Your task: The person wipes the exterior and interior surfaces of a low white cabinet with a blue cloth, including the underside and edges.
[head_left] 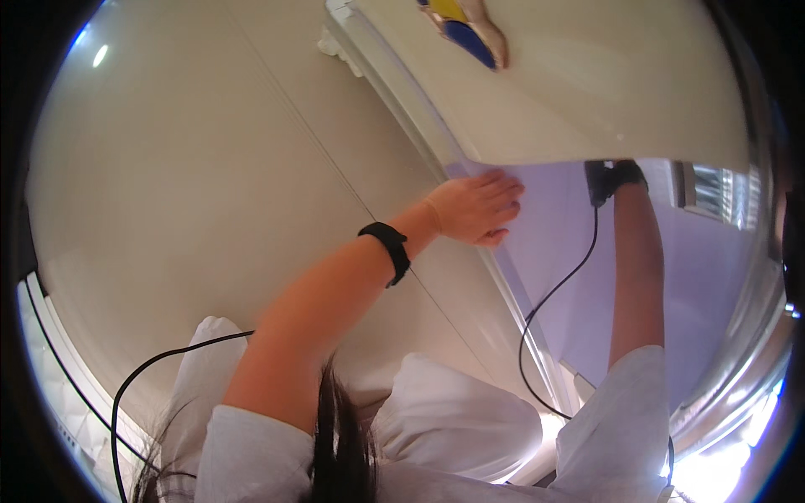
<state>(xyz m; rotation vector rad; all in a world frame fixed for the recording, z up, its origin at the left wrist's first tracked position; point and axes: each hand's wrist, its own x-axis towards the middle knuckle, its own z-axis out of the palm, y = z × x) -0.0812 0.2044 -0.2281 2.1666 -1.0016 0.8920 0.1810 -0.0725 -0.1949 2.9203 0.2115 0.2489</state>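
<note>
My left hand (480,206) reaches forward, its fingers extended and slightly bent, over the edge of a lavender surface (570,235). Nothing shows in its grasp, and a black band (387,251) circles the wrist. My right hand (627,174) is at the lower edge of a large cream panel (604,92). It looks dark there, and its fingers are hidden. Beside it sits a small black block (598,184) from which a thin black cable (549,298) hangs. Whether the hand holds this block or wears it, I cannot tell.
A broad beige surface (184,210) with a thin seam spreads to the left. A pale raised edge strip (411,109) runs diagonally past my left hand. A blue, yellow and tan shape (470,38) lies on the cream panel. Another black cable (151,365) loops behind my left arm.
</note>
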